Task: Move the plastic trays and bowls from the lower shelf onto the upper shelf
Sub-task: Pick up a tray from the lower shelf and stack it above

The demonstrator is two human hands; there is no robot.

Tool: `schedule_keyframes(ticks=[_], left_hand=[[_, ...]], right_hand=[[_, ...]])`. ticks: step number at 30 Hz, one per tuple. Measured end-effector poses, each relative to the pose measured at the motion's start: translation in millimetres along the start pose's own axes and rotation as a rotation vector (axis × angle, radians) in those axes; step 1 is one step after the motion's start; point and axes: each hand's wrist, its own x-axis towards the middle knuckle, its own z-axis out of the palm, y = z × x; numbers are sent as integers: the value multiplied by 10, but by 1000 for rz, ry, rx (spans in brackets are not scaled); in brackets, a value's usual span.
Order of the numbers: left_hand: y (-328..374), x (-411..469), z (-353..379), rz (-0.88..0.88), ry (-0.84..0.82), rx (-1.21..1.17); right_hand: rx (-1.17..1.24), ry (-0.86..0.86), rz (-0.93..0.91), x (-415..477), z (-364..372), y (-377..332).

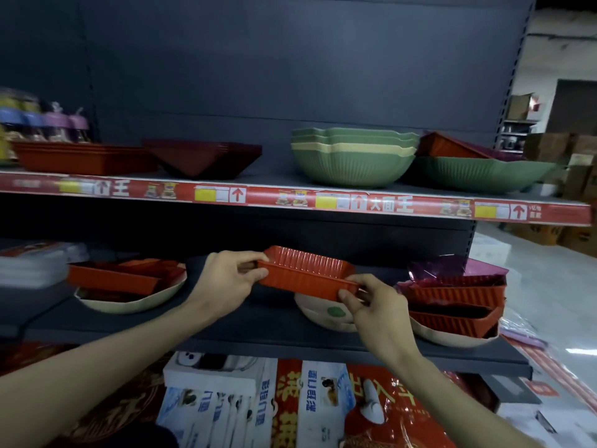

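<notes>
Both hands hold a ribbed red plastic tray just above the lower shelf. My left hand grips its left end and my right hand pinches its right corner. Under the tray sits a cream bowl with a green spot. More red trays lie in a cream bowl at the left, and stacked red trays fill another cream bowl at the right. The upper shelf carries red trays, dark red bowls and stacked green bowls.
A red price strip runs along the upper shelf's front edge. Bottles stand at the upper left, white packs at the lower left. Boxed goods lie below. Cardboard boxes stand on the floor at the right.
</notes>
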Motion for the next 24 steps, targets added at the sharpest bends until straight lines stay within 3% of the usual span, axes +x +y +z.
schedule_keyframes(ticks=[24], left_hand=[[1039,-692,-1374,86,216,-84]], right_hand=[[61,72,-237,-196,-504,-1490]])
